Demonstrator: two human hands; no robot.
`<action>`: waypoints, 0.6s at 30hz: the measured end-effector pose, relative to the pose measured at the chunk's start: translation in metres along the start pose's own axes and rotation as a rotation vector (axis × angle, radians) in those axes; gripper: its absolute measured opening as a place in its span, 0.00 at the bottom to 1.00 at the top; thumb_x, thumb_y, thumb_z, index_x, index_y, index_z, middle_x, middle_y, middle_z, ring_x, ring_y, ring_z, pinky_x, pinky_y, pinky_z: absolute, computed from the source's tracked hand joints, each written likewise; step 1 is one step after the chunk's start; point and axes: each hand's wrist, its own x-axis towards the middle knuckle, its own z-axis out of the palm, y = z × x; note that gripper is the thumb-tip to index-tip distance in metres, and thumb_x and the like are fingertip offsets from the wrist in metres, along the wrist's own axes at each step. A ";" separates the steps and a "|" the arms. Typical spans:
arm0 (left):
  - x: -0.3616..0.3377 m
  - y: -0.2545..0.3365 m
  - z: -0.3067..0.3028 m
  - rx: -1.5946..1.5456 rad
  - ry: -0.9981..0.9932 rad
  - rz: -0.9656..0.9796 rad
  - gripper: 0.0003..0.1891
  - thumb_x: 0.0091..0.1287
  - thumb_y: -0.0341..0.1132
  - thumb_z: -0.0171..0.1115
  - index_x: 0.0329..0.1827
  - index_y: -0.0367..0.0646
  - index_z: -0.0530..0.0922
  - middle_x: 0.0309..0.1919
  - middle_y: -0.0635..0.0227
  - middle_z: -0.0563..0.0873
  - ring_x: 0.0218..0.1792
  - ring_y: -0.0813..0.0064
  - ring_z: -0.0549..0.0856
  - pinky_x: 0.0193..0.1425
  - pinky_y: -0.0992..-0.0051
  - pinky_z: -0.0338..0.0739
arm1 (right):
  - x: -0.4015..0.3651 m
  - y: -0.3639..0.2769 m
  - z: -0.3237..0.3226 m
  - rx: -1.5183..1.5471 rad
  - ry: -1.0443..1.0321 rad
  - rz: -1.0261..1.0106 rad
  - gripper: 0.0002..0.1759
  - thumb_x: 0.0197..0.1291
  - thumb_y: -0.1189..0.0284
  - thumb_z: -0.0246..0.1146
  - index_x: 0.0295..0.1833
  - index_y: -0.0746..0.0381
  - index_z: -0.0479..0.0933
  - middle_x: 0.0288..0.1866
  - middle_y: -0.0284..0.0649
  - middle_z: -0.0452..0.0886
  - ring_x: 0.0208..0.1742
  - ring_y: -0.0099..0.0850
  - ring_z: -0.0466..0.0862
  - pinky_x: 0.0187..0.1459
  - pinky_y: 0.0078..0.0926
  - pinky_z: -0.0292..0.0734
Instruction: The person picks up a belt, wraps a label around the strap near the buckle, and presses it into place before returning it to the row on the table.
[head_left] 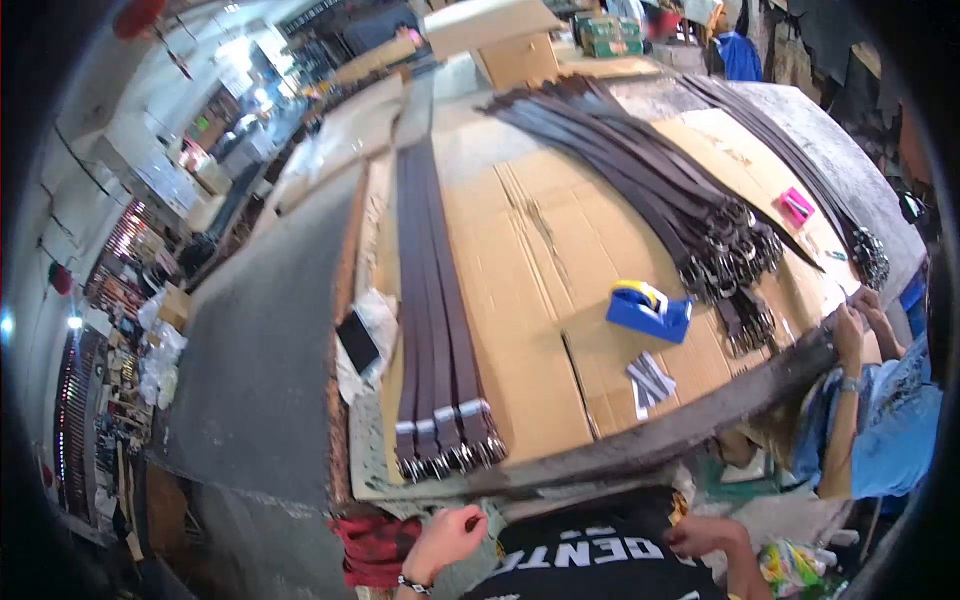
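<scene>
My left hand [450,541] is in front of the table's near edge, its fingers curled; whether anything small is in them I cannot make out. My right hand [704,537] is held against the black shirt with lettering, fingers bent inward and their contents hidden. Beyond my left hand, several dark brown belts [428,280] lie side by side on cardboard, buckles toward me, with pale bands around them near the buckle ends. Farther right are a blue tape dispenser [650,312] and a few grey-and-white strips [650,384]. A large fanned pile of belts [640,170] lies behind them.
At the right, another person's hands [862,312] are close together at the table edge. A third belt bundle [790,140] and a pink object [796,207] lie nearby. A dark phone-like slab [357,342] rests on white wrapping at left. A cardboard box [515,62] stands behind.
</scene>
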 end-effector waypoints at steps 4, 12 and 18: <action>-0.029 -0.081 0.048 0.047 -0.472 0.005 0.10 0.65 0.35 0.57 0.40 0.40 0.83 0.34 0.47 0.86 0.39 0.42 0.85 0.41 0.57 0.78 | 0.006 0.003 -0.004 0.137 -0.180 0.044 0.16 0.71 0.66 0.52 0.42 0.65 0.81 0.38 0.39 0.90 0.34 0.30 0.90 0.29 0.29 0.84; -0.040 -0.003 0.014 -0.192 -0.559 0.020 0.19 0.65 0.32 0.66 0.58 0.33 0.81 0.42 0.60 0.91 0.34 0.79 0.84 0.37 0.69 0.78 | -0.006 -0.008 0.000 0.095 -0.021 -0.035 0.09 0.58 0.75 0.63 0.44 0.66 0.78 0.33 0.43 0.85 0.33 0.36 0.87 0.32 0.33 0.81; -0.009 -0.043 0.067 -0.420 -0.495 0.167 0.15 0.61 0.28 0.68 0.51 0.35 0.84 0.35 0.61 0.90 0.31 0.77 0.85 0.36 0.74 0.78 | 0.011 -0.016 0.000 -0.101 0.253 -0.188 0.11 0.52 0.72 0.69 0.42 0.62 0.79 0.33 0.44 0.84 0.36 0.38 0.84 0.38 0.36 0.76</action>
